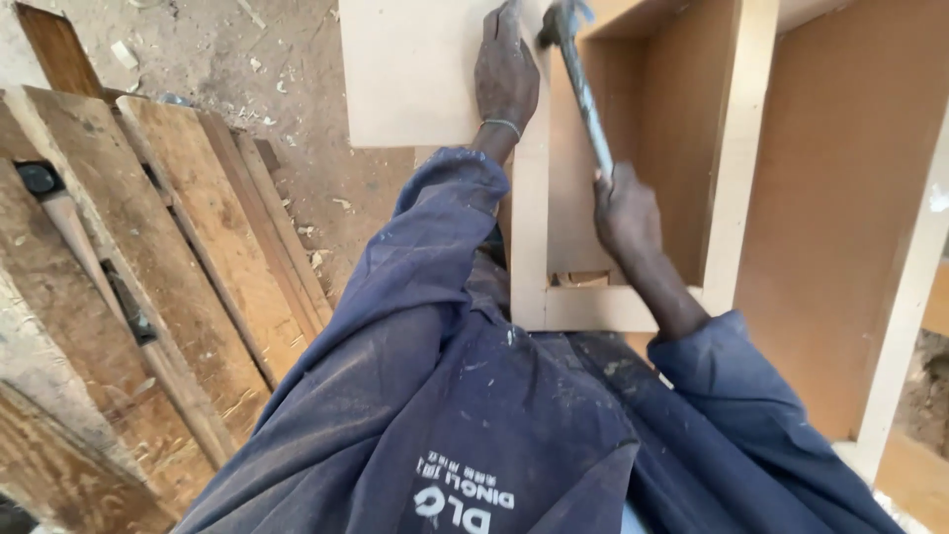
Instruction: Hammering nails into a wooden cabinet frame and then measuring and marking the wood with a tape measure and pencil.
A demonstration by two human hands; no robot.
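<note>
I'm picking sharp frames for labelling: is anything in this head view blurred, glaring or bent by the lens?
Head view: the hammer head is smeared by motion blur, while the left hand and right hand read sharper; daylight is soft and even, no glare, with shade inside the cabinet frame; the planks splay toward the edges from wide-angle distortion.

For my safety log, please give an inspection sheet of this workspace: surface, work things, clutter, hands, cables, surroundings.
Surface: sandy ground with wood chips.
Work things: pale board cabinet frame; flat panel at its left side; hammer with metal handle, head at the frame's top corner.
Clutter: worn planks at left; a second hammer lies on them.
Hands: left hand pressed flat on the panel; right hand closed on the hammer handle.
Cables: nothing seen.
Surroundings: nothing seen beyond the ground and boards.
</note>
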